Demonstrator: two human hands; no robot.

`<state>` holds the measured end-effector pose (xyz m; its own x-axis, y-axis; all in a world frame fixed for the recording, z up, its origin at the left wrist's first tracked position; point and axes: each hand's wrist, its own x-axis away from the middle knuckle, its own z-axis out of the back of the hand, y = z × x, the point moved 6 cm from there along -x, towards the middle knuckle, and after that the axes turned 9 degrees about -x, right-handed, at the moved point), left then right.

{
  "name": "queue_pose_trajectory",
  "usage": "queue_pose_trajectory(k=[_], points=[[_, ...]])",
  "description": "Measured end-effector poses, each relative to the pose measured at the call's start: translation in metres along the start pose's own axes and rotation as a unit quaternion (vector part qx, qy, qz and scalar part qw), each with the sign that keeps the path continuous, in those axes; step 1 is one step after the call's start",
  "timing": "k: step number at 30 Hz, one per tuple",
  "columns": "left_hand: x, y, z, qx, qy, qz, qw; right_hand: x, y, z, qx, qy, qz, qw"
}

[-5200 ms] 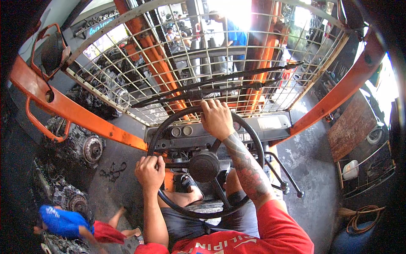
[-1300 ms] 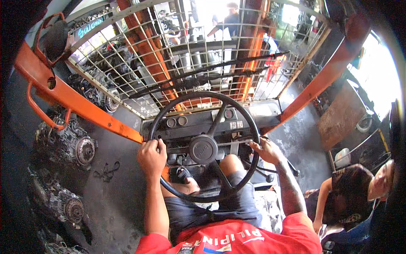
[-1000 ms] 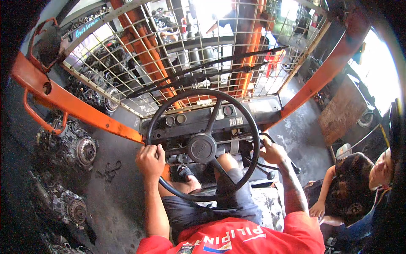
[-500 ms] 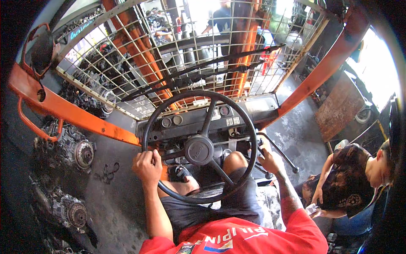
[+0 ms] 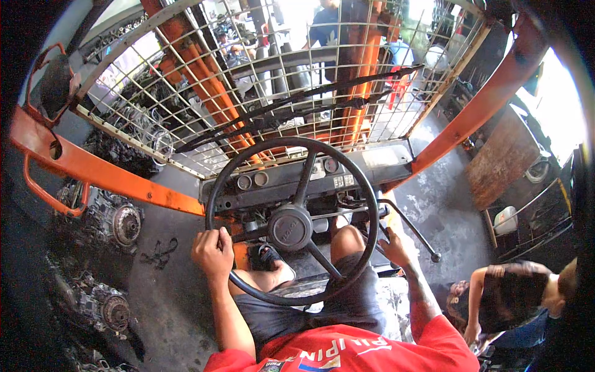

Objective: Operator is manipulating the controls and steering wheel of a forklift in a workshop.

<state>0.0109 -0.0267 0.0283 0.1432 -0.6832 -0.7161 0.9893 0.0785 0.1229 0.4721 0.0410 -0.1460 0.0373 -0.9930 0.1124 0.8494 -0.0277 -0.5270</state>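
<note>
My left hand (image 5: 212, 253) is closed on the left side of the large black steering wheel (image 5: 296, 142), thumb uppermost. Just right of the rim, my right hand (image 5: 398, 247) has curled fingers on a black control lever (image 5: 385, 211), its top partly hidden by them. A longer lever with a knob (image 5: 436, 256) slants past that hand. Behind the wheel lies a dark dashboard (image 5: 291, 184) with round gauges and switches. My sandalled left foot rests below, near an orange panel.
Orange forklift pillars (image 5: 155, 191) frame a wire mesh guard (image 5: 136, 96), with mast and people beyond. Several engine assemblies (image 5: 127, 226) stand on the left floor. At right are a rusty board (image 5: 501, 155), a white container (image 5: 505, 220) and a bending co-worker (image 5: 508, 297) close beside the seat.
Since the oldest frame, my right hand has gone from the wheel's top to the lever. The co-worker at left has left view; another appeared at right and has bent lower.
</note>
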Motion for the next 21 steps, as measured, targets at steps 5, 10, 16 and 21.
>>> queue_pose_trajectory(k=[5,10,16,21], points=[[0.003,0.0,0.002,0.004,0.001,0.0,1.0,0.002,-0.001,-0.001,-0.065,0.059,0.03,0.996],[0.003,0.0,0.003,-0.003,-0.006,0.014,1.0,0.0,-0.005,0.0,-0.066,0.039,0.039,0.996],[0.003,0.0,0.004,-0.018,-0.012,0.016,1.0,0.003,-0.009,0.005,-0.022,-0.026,-0.031,0.999],[0.003,0.003,0.006,-0.026,-0.024,0.012,0.999,0.005,-0.011,0.01,-0.032,0.002,-0.025,0.999]])
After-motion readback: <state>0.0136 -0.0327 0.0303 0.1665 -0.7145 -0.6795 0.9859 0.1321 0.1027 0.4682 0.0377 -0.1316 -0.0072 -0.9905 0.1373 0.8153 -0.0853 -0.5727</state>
